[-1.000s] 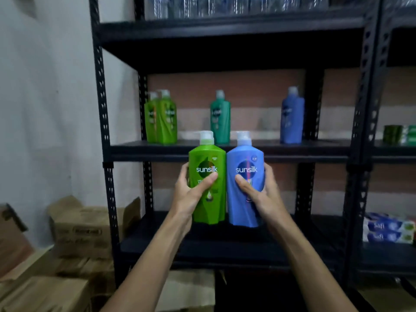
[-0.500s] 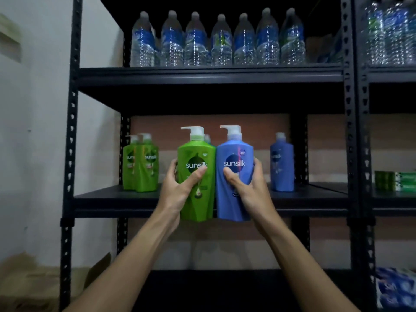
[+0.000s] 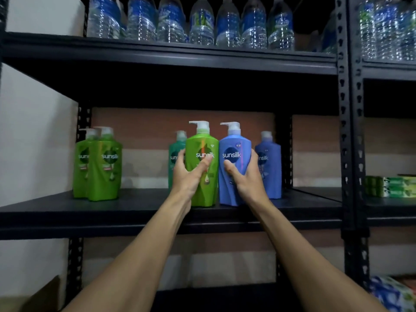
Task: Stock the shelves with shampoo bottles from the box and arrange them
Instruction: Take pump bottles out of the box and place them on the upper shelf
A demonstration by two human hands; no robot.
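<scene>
Six shampoo bottles [image 3: 104, 165] — left hand [image 3: 188, 176] gripping green bottle [image 3: 202, 145], right hand [image 3: 246, 179] gripping blue bottle [image 3: 235, 145].

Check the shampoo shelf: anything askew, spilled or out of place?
Nothing spilled, tipped or damaged; every bottle stands upright. Only quirk: the green bottle in the left hand is in front of the teal bottle, apart from the green pair at the left end of the shelf.

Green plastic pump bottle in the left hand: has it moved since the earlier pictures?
Yes. The green plastic pump bottle rose from below the black metal shelf to its top surface.
</scene>
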